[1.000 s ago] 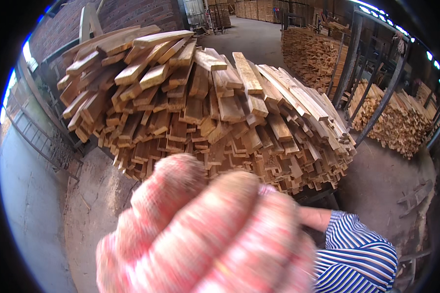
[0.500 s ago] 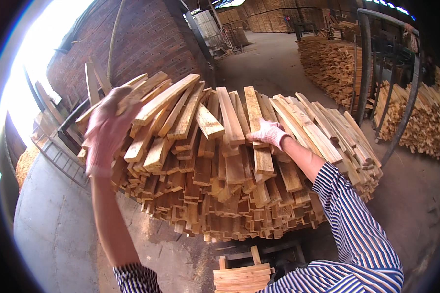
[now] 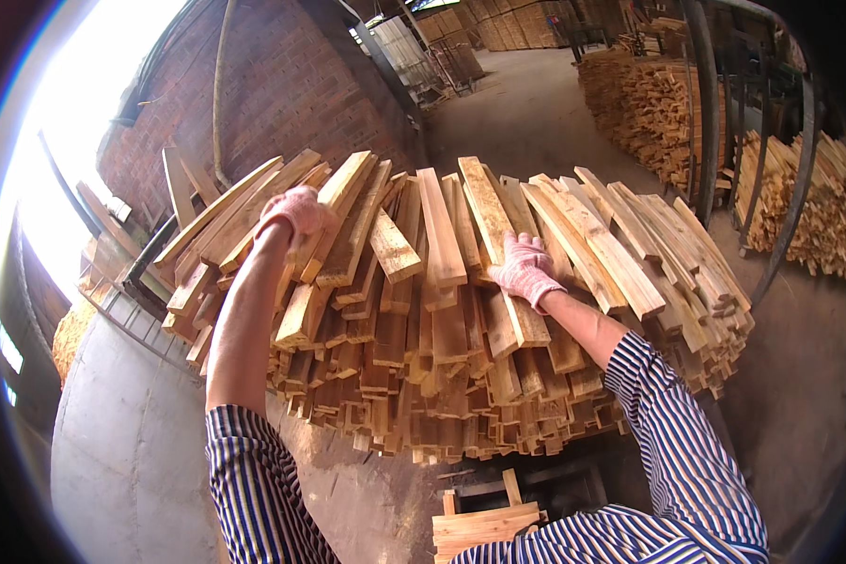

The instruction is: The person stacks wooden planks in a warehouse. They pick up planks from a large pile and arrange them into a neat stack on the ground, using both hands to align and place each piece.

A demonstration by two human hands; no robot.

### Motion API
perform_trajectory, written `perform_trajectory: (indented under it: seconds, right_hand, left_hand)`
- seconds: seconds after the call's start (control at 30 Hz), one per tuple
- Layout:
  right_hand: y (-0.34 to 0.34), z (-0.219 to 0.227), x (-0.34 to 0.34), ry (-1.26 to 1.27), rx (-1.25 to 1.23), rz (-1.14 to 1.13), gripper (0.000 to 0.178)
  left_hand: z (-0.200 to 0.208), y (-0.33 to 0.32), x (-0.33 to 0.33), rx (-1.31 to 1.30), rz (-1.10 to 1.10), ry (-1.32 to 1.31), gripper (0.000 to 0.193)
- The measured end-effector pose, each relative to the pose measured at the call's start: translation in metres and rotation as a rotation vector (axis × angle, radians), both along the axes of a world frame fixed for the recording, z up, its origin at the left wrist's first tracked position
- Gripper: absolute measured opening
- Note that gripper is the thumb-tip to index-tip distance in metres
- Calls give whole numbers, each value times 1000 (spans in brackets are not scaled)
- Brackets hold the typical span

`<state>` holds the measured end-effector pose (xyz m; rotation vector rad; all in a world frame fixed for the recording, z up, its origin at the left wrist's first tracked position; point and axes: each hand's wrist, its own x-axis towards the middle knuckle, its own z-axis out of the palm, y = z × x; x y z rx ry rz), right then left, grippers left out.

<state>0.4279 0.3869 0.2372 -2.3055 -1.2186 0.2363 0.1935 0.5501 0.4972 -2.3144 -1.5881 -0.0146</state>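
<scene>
A broad pile of sawn wooden strips (image 3: pixel 448 235) lies before me, most with their near ends pointing toward me. My left hand (image 3: pixel 298 212), in a pink glove, is on the pile's left part, its slightly blurred fingers curled over a wooden strip (image 3: pixel 346 179). Farther right, my right hand (image 3: pixel 526 270), also in a pink glove, grips another wooden strip (image 3: pixel 484 202) from above. The thumb lies along its left side. This strip slants across the top layer, its near end jutting out over the strips below. Parts of both strips are hidden under the gloves.
Below the pile stands a small wooden seat (image 3: pixel 484 528). At left are a grey metal sheet (image 3: pixel 113 432) and a brick wall (image 3: pixel 254 85). More stacked wood (image 3: pixel 649 113) and an upright metal frame (image 3: pixel 703 113) stand at right.
My left hand has moved right and inward onto the strips, and the strip beside it now lies more lengthwise. The right hand's strip has turned, its near end shifting right and toward me.
</scene>
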Motion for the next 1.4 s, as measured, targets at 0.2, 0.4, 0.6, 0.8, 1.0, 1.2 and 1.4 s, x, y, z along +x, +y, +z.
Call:
perform_trajectory:
  seconds: [0.2, 0.4, 0.6, 0.8, 1.0, 1.2, 1.4]
  right_hand:
    - [-2, -16, -7, 120, 102, 16, 82]
    - [5, -28, 1, 157, 81, 52, 92]
    - [25, -44, 22, 10, 0, 43, 93]
    - [-9, -30, 13, 243, 91, 89, 88]
    - [19, -62, 48, 37, 744, 110, 35]
    - [13, 26, -28, 1222, 912, 507, 51]
    - [16, 144, -134, 602, 412, 183, 36]
  left_hand:
    - [6, -45, 25, -99, 3, 14, 42]
    - [-48, -51, 13, -131, -101, 375, 107]
    - [-73, -69, 1, 19, -317, 460, 139]
    - [-46, -67, 16, -29, -4, 533, 133]
    - [-3, -10, -39, -238, -338, -222, 93]
    - [-5, -36, -81, -867, -471, -957, 28]
    - [-27, -97, -46, -869, -126, -1022, 18]
